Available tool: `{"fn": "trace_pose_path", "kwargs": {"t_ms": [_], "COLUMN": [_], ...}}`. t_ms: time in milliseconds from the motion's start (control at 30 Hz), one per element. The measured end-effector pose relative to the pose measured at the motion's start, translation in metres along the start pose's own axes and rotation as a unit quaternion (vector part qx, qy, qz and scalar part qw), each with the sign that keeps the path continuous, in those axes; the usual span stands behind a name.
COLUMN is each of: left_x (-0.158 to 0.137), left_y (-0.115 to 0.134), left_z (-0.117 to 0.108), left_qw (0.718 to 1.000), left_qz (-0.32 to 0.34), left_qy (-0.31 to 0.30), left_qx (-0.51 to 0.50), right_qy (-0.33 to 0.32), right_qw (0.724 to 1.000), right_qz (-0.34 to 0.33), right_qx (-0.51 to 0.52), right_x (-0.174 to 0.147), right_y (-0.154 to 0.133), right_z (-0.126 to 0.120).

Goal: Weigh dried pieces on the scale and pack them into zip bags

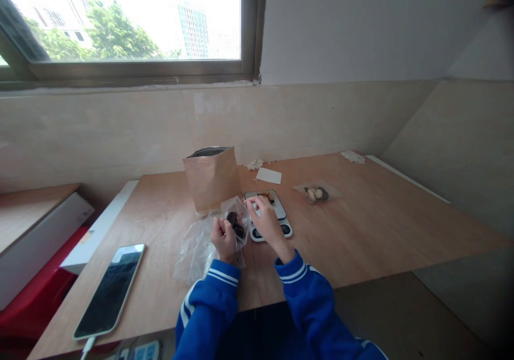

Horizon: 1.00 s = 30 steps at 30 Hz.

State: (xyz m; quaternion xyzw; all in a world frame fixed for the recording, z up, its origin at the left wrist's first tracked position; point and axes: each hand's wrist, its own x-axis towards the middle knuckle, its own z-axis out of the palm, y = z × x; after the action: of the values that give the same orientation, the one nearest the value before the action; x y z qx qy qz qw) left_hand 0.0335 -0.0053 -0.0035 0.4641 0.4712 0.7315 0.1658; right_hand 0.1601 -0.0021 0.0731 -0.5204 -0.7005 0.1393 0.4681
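My left hand (224, 238) is closed on the near left edge of a small clear plastic bag (240, 205). Several dark, dried-looking pieces (236, 224) lie inside that bag. My right hand (265, 222) has its fingers pinched at the bag's upper right edge. Just beyond and partly under the right hand is a white kitchen scale (280, 204), with brownish dried pieces (265, 196) on its plate; the hand covers part of the display. Larger clear plastic bags (191, 250) lie flat beside my left hand.
A brown paper pouch (212, 180) stands open behind the bags. A bag of pale and dark pieces (316, 193) lies to the right. Further back are a white card (269, 175) and whitish scraps (352, 157). A phone (110, 290) on a cable lies front left.
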Motion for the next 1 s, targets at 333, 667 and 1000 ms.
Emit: {"fn": "trace_pose_path", "kwargs": {"t_ms": [333, 667, 1000], "left_x": [0.001, 0.000, 0.002], "left_y": [0.004, -0.006, -0.002], "left_z": [0.001, -0.001, 0.000], "left_qw": [1.000, 0.999, 0.999], "left_qz": [-0.007, -0.040, -0.029], "left_qy": [0.006, 0.023, 0.023], "left_qx": [-0.011, -0.021, -0.023], "right_qy": [-0.028, 0.019, -0.025], "right_qw": [0.965, 0.973, 0.976], "right_qz": [0.052, 0.073, 0.140], "right_qx": [-0.257, -0.218, 0.166], "right_x": [0.018, 0.014, 0.014], "right_y": [0.090, 0.088, 0.018], "right_z": [0.011, 0.009, 0.005]}}
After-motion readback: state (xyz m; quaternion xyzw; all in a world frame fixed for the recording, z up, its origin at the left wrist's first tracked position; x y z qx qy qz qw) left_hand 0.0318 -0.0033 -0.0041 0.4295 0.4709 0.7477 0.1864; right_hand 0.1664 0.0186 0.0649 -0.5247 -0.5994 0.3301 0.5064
